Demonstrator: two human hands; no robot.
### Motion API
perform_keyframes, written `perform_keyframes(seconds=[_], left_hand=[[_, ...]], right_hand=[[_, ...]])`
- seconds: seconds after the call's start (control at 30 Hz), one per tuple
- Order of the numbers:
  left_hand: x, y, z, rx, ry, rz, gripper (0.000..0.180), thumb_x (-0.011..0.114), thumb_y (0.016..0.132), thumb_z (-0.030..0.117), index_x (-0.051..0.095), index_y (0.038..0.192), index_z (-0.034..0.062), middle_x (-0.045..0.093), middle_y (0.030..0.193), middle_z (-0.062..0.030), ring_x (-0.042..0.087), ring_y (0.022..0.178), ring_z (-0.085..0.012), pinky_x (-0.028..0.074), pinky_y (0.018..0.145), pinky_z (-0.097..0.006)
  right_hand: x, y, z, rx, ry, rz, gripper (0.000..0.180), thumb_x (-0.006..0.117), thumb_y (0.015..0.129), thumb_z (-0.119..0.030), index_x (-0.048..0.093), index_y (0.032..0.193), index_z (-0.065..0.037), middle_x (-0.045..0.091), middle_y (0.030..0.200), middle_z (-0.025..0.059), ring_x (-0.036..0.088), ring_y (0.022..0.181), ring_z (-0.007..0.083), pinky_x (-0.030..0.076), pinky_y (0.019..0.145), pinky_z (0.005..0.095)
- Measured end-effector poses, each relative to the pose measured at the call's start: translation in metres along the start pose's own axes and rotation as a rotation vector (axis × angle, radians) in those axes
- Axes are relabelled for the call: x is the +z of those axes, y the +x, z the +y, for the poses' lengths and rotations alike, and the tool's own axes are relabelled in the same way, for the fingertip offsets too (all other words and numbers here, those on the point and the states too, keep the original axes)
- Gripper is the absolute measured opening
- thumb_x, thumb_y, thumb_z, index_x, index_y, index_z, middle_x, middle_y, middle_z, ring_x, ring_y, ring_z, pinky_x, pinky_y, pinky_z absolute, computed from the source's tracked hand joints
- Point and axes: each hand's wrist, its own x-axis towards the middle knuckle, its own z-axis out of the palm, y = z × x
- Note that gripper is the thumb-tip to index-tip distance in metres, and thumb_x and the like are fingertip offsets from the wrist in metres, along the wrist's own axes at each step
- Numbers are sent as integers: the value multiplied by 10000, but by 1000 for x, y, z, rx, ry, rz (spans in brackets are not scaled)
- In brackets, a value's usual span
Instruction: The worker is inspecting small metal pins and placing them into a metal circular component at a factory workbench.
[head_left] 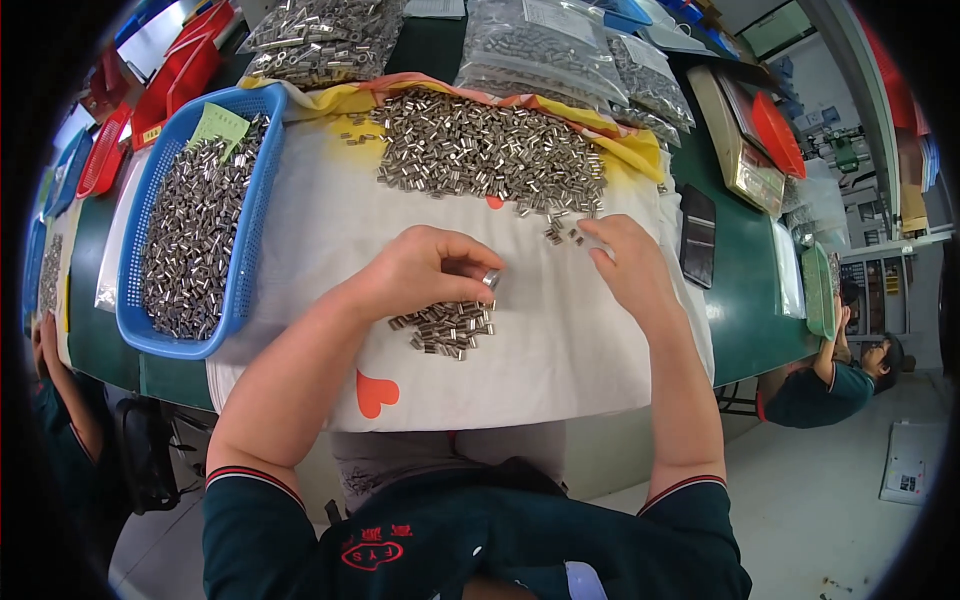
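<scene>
Above a small pile of short metal sleeves (445, 328), my left hand (425, 270) is closed, with a silver round metal piece (491, 280) between thumb and fingers. That piece looks wider than the sleeves; its exact kind is not clear. To the right, my right hand (632, 262) has thumb and forefinger apart, beside a few loose sleeves (556, 234) at the lower edge of a large heap. The large heap of shiny sleeves (490, 150) spreads over the far part of a white cloth (530, 370) with red hearts and a yellow border.
Left of the cloth stands a blue basket (258, 210) full of sleeves, with a yellow-green slip (218, 130). Bags of metal parts (535, 45) line the back. A dark phone (698, 237) lies on the green table (745, 320). Other people sit at both sides.
</scene>
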Motion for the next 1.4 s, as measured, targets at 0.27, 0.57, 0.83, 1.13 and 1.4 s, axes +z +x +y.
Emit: perform_keyframes(seconds=[0.27, 0.57, 0.83, 1.13, 1.4], left_hand=[[-1, -1, 0, 1, 22, -5, 285, 670, 711, -27, 601, 987, -14, 622, 885, -32, 567, 780, -64, 471, 696, -205], [-1, 0, 1, 9, -17, -5, 281, 678, 705, -17, 610, 976, 1, 615, 854, -9, 558, 763, -56, 466, 684, -196], [-5, 3, -5, 40, -380, 81, 299, 647, 744, 11, 573, 1033, -17, 600, 847, -37, 565, 747, -71, 476, 675, -201], [-6, 4, -4, -2, -331, 119, 309, 654, 737, 7, 574, 1034, -22, 601, 801, -19, 563, 720, -62, 470, 641, -191], [3, 6, -6, -18, -146, 231, 302, 663, 723, 4, 594, 1016, -18, 602, 811, -18, 557, 721, -62, 474, 651, -195]], right_hand=[[43, 24, -3, -136, 1, 98, 114, 544, 724, -32, 599, 823, -43, 563, 776, 85, 547, 740, 248, 448, 654, 343], [31, 24, -23, -8, 68, -21, 143, 545, 726, -49, 629, 842, -38, 563, 761, 90, 559, 686, 206, 448, 630, 287], [29, 26, -55, 91, 916, -117, 114, 552, 756, -22, 618, 847, -11, 584, 813, 14, 507, 724, 71, 423, 671, 221], [34, 18, -60, 104, 843, -161, 88, 601, 698, -16, 587, 785, -17, 579, 736, 31, 537, 652, 104, 442, 600, 236], [42, 14, -66, -176, 407, 90, 74, 602, 683, -9, 560, 742, -20, 571, 725, 71, 566, 647, 184, 461, 571, 282]])
